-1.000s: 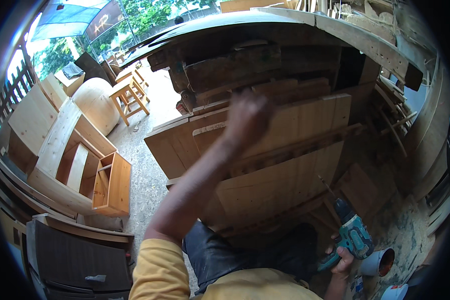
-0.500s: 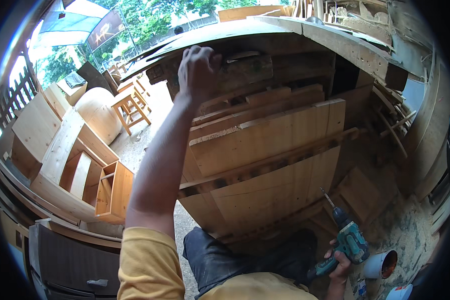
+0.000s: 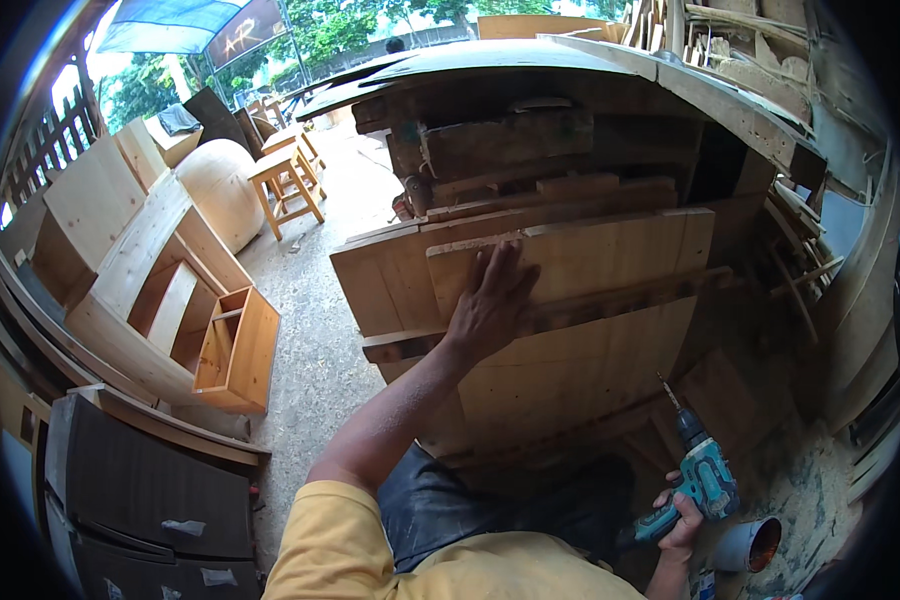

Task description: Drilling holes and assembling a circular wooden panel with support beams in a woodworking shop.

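My right hand point(image 3: 681, 520) is wrapped round the handle of a teal and black cordless drill point(image 3: 708, 480), held low at the right with its thin bit pointing up. My left arm stretches forward, and my left hand point(image 3: 495, 290) lies against a pale wooden board point(image 3: 610, 250), its fingers extended up to the rough top edge. This board stands upright with other panels behind it. A dark wooden strip with notches point(image 3: 610, 308) crosses low over its face, just below my left hand. Beneath the strip shows a larger pale panel point(image 3: 570, 365).
Above the boards juts a workbench top point(image 3: 490, 66). An open pot point(image 3: 748, 545) stands near the drill, beside sawdust. At the left are a wooden drawer box point(image 3: 238, 350), stools point(image 3: 288, 185) and dark panels point(image 3: 160, 480). Loose offcuts point(image 3: 805, 260) lean at the right.
My left hand has come down from beneath the bench top onto the board's upper edge. The view has shifted left. My right hand still holds the drill.
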Demonstrator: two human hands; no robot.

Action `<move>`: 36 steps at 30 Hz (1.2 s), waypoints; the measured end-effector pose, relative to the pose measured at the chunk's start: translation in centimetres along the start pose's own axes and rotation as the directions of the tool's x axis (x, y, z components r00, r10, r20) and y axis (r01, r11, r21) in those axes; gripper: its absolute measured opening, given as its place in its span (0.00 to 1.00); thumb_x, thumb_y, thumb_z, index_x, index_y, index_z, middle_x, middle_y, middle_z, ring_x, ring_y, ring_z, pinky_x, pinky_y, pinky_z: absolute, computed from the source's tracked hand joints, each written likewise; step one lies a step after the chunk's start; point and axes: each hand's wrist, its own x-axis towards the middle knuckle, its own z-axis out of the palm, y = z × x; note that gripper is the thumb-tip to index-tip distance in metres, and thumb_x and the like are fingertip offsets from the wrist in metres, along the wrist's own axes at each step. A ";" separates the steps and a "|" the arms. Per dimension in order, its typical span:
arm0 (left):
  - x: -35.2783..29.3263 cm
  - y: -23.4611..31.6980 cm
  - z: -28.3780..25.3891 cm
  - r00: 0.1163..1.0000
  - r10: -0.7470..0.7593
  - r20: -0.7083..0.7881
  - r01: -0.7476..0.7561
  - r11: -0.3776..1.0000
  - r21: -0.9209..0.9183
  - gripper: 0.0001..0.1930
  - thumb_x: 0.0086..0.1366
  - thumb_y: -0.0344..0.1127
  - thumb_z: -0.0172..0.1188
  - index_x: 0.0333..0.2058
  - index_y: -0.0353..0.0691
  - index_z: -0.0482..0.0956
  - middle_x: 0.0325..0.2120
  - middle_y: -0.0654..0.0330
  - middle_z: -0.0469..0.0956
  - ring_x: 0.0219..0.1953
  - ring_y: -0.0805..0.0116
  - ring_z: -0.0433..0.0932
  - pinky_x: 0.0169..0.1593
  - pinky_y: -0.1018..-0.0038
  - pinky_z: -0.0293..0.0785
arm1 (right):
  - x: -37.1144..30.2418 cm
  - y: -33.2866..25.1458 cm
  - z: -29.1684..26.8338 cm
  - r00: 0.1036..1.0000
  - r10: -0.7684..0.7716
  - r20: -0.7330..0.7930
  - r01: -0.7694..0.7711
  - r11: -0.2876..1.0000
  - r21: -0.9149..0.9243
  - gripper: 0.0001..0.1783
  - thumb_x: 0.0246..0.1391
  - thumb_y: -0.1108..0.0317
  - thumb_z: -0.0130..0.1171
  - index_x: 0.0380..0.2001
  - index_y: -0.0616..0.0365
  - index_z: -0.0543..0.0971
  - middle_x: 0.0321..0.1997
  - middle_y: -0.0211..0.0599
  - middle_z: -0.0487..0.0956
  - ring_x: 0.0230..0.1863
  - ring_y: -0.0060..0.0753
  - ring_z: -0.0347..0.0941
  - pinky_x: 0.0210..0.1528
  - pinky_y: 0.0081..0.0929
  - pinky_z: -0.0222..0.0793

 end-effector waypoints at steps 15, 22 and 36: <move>0.7 -0.5 -2.4 0.990 0.142 0.005 -0.142 0.989 0.028 0.30 0.48 0.51 0.63 0.51 0.47 0.73 0.55 0.53 0.65 0.62 0.50 0.55 0.63 0.45 0.46 | -2.1 -1.0 0.8 0.999 -0.028 -0.042 0.027 0.999 -0.039 0.30 0.42 0.70 0.57 0.53 0.57 0.66 0.41 0.41 0.73 0.27 0.30 0.72 0.30 0.25 0.72; 5.0 -4.4 -3.7 0.975 -0.208 0.081 0.200 0.976 0.089 0.27 0.51 0.58 0.61 0.43 0.45 0.79 0.48 0.54 0.70 0.53 0.57 0.68 0.52 0.64 0.67 | -2.4 -0.8 1.2 0.999 -0.040 -0.028 0.039 0.999 -0.034 0.30 0.42 0.70 0.57 0.52 0.60 0.66 0.41 0.43 0.73 0.26 0.31 0.72 0.30 0.26 0.72; 1.6 -4.8 -9.1 0.927 -0.301 0.222 0.274 0.951 0.143 0.30 0.54 0.70 0.52 0.29 0.45 0.78 0.24 0.56 0.81 0.30 0.57 0.81 0.34 0.61 0.75 | -2.9 -2.2 2.9 0.996 -0.091 0.010 0.092 0.994 -0.062 0.31 0.42 0.72 0.58 0.53 0.61 0.66 0.42 0.45 0.72 0.27 0.32 0.72 0.32 0.24 0.72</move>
